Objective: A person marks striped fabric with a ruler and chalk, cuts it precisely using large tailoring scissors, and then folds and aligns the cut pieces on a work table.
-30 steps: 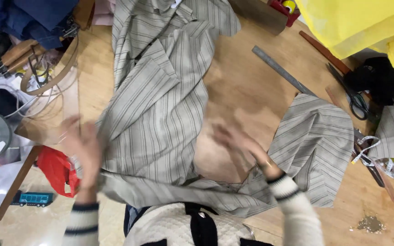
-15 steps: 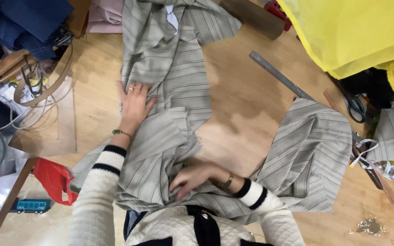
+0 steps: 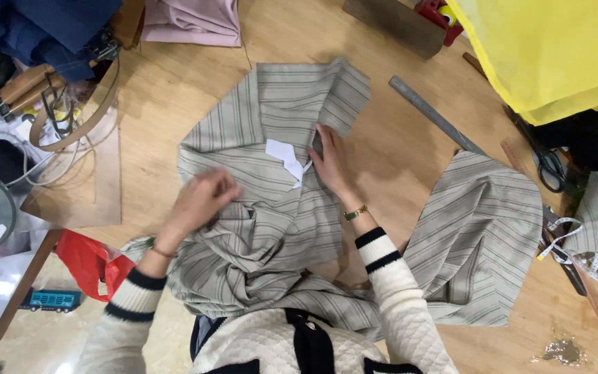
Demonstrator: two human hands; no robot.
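Observation:
A grey striped garment (image 3: pixel 271 159) lies bunched on the wooden table (image 3: pixel 396 138) in front of me. A small white label (image 3: pixel 286 158) shows near its middle. My left hand (image 3: pixel 201 201) rests on the crumpled fabric at the left, fingers curled into a fold. My right hand (image 3: pixel 330 161) lies flat on the cloth just right of the label, pressing it down. A second striped fabric piece (image 3: pixel 482 228) lies flat to the right, apart from both hands.
A metal ruler (image 3: pixel 432 114) lies diagonally at the upper right, with black scissors (image 3: pixel 547 163) and a measuring tape (image 3: pixel 569 239) near the right edge. Yellow fabric (image 3: pixel 555 48) hangs at top right, pink cloth (image 3: pixel 195 21) at the top, blue cloth (image 3: pixel 43 28) and cables at the left.
The garment has been pulled down and folded, exposing the white label. My right hand moved up from the lower fabric to beside the label; my left hand moved down and right onto the bunched cloth.

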